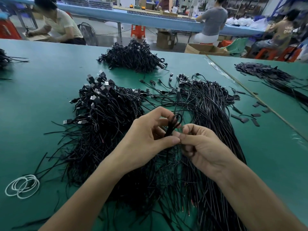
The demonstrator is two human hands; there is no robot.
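Green across its whole top, the broad table mat (41,100) carries a wide heap of thin black USB cables (108,114), and my two hands meet just above that heap. I judge I'm mid-coil: my left hand (148,135) pinches the small folded loop of one black cable (173,124) between thumb and fingers, while my right hand (203,144), fingers curled, nips its loose tail close beside. Next I'd wind that tail round the loop without slackening the pinch.
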